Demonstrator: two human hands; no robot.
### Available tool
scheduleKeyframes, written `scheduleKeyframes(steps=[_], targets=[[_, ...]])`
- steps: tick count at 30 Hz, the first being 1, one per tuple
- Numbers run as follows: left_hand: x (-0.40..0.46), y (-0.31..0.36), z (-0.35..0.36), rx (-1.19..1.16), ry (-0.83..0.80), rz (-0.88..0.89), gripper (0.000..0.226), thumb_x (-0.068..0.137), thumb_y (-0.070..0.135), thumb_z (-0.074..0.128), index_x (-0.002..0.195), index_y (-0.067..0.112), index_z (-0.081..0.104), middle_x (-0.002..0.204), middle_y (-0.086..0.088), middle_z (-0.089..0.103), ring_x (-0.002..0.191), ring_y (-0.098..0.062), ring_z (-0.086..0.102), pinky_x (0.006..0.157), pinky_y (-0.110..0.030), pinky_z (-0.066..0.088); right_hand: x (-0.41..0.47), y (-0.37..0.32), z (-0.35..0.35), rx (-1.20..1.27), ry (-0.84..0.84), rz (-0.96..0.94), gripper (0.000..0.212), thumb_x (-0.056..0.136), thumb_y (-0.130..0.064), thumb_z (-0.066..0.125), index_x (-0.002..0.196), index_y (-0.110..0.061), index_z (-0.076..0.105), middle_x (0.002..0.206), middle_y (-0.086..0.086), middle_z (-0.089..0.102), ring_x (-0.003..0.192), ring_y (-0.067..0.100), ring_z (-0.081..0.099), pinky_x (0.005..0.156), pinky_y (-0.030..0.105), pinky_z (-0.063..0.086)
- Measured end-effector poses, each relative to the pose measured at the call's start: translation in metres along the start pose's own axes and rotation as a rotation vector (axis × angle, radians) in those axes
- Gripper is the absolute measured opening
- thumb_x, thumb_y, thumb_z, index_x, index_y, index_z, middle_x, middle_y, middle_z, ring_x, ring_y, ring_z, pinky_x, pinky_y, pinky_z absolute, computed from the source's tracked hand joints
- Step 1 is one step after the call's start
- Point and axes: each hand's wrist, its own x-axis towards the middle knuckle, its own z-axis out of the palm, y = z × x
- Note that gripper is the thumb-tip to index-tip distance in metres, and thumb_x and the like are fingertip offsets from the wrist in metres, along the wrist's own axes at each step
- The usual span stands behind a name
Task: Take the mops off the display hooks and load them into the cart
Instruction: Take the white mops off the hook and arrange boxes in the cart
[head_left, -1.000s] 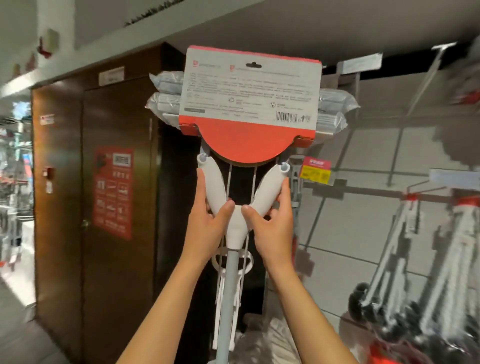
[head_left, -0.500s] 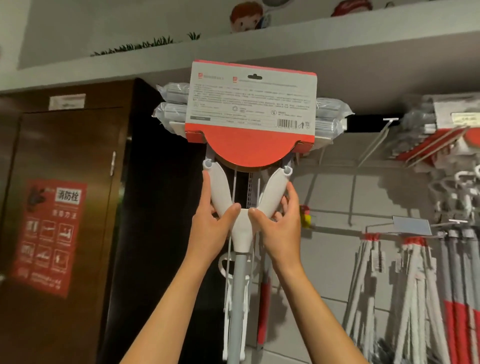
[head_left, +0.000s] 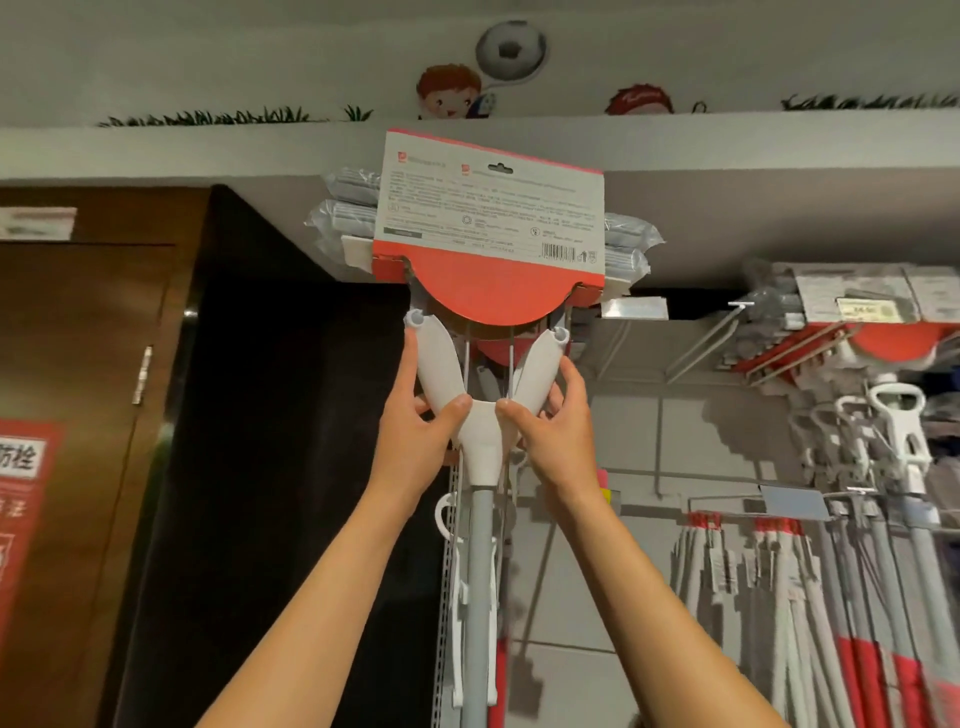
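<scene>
Mop (head_left: 480, 545) held upright, centre. Left hand (head_left: 421, 431) and right hand (head_left: 553, 431) flank its fork. Door (head_left: 88, 415) left of mop; hanging mops (head_left: 779, 597) right of it; ledge (head_left: 208, 150) above.

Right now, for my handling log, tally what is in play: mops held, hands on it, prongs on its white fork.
Grey-handled mop with red-and-white card header: 1
Hands gripping its fork, left hand and right hand: 2
White plastic fork prongs: 2
Total: 5
</scene>
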Motion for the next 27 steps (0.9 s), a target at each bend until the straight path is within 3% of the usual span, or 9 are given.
scheduleKeyframes(steps=[3,6,10,14,16,20,23,27], targets=[[0.017,-0.004,0.004,0.008,0.029,0.019,0.095,0.091,0.016,0.072,0.154,0.055,0.012,0.150,0.008,0.042,0.098,-0.001,0.068,0.063,-0.030,0.062,0.022,0.004,0.000,0.028,-0.005,0.069,0.078,0.087,-0.005,0.074,0.147,-0.017,0.027,0.134,0.005,0.061,0.111,0.019,0.066,0.096,0.049,0.056],[0.034,-0.008,0.011,-0.026,0.058,0.021,0.096,0.088,0.015,0.076,0.154,0.053,0.017,0.144,0.005,0.049,0.098,-0.011,0.071,0.066,-0.042,0.064,0.045,0.010,0.000,0.067,-0.032,0.097,0.070,0.089,-0.004,0.072,0.144,-0.016,0.031,0.128,0.006,0.064,0.109,0.021,0.067,0.094,0.051,0.056],[0.058,-0.018,0.021,-0.032,0.094,0.054,0.097,0.085,0.016,0.078,0.155,0.050,0.020,0.143,-0.002,0.055,0.098,-0.017,0.073,0.072,-0.045,0.064,0.073,0.018,0.000,0.160,-0.065,0.108,0.059,0.089,-0.001,0.070,0.139,-0.019,0.043,0.125,0.010,0.066,0.108,0.023,0.069,0.083,0.042,0.061],[0.081,-0.031,0.033,-0.013,0.126,0.064,0.097,0.085,0.019,0.079,0.156,0.048,0.020,0.137,-0.008,0.061,0.095,-0.016,0.074,0.069,-0.035,0.064,0.100,0.026,-0.003,0.215,-0.104,0.128,0.054,0.091,-0.001,0.069,0.137,-0.021,0.050,0.115,0.008,0.069,0.100,0.020,0.072,0.073,0.033,0.061],[0.090,-0.039,0.039,0.002,0.150,0.067,0.097,0.085,0.020,0.079,0.156,0.046,0.019,0.133,-0.009,0.063,0.091,-0.012,0.074,0.069,-0.031,0.063,0.113,0.033,-0.004,0.234,-0.125,0.145,0.056,0.091,-0.002,0.068,0.141,-0.020,0.049,0.118,0.010,0.067,0.103,0.023,0.071,0.077,0.035,0.061],[0.106,-0.054,0.045,0.046,0.158,0.072,0.098,0.084,0.020,0.080,0.155,0.047,0.019,0.128,-0.008,0.066,0.090,-0.012,0.074,0.074,-0.039,0.064,0.136,0.053,-0.003,0.265,-0.152,0.203,0.064,0.090,-0.004,0.070,0.147,-0.018,0.044,0.129,0.012,0.062,0.108,0.028,0.069,0.086,0.045,0.060],[0.118,-0.066,0.050,0.071,0.150,0.076,0.098,0.083,0.020,0.080,0.155,0.049,0.020,0.116,-0.002,0.068,0.085,-0.013,0.074,0.071,-0.043,0.064,0.149,0.068,0.001,0.292,-0.131,0.235,0.072,0.090,-0.006,0.071,0.152,-0.017,0.038,0.139,0.014,0.058,0.110,0.029,0.069,0.077,0.036,0.061],[0.137,-0.083,0.055,0.115,0.114,0.079,0.099,0.082,0.025,0.082,0.153,0.052,0.019,0.123,-0.010,0.067,0.092,-0.018,0.073,0.070,-0.045,0.064,0.166,0.084,-0.001,0.294,-0.142,0.223,0.049,0.094,0.000,0.062,0.141,-0.007,0.050,0.120,0.014,0.069,0.098,0.026,0.071,0.070,0.032,0.058]])
